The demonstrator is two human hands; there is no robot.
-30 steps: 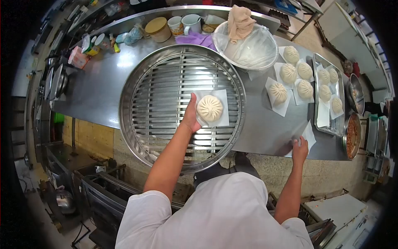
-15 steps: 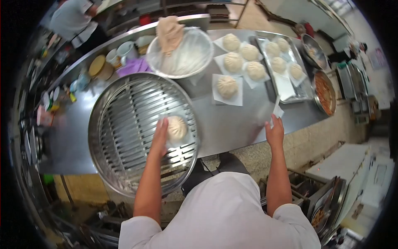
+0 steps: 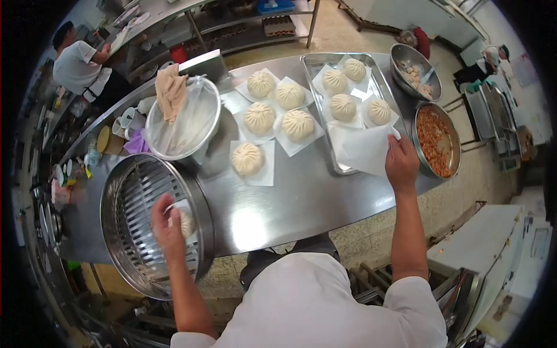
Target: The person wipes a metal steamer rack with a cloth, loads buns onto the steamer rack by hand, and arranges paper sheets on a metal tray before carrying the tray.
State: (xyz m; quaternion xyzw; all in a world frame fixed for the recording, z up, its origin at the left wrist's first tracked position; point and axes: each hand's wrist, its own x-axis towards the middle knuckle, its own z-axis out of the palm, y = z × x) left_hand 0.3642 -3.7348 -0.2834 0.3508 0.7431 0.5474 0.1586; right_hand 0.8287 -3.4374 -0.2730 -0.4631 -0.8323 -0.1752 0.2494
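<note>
My left hand (image 3: pixel 166 225) is over the slatted steamer tray (image 3: pixel 139 194), right beside a pleated bun (image 3: pixel 187 224) on white paper. Its thumb and fingers are apart, partly blurred, and close to the paper's edge. In my right hand (image 3: pixel 401 164) the corner of a white paper sheet (image 3: pixel 362 149) is pinched. That sheet hangs over the near end of a metal tray (image 3: pixel 339 168), where several buns (image 3: pixel 343 107) sit on papers. More pleated buns (image 3: pixel 297 124) rest on paper squares on the steel table (image 3: pixel 290 203), with one bun (image 3: pixel 247 159) nearer to me.
A white basin (image 3: pixel 216 116) holds plastic film and a tan cloth (image 3: pixel 169 93). On the right stand a bowl of pale filling (image 3: pixel 415 75) and a pan of reddish filling (image 3: pixel 438 139). One person (image 3: pixel 81 69) works at the back left; another (image 3: pixel 487 64) is far right.
My view has swung right. My right hand now has a broad paper sheet raised over the tray's near end. My left hand has stayed beside the bun, its fingers more curled.
</note>
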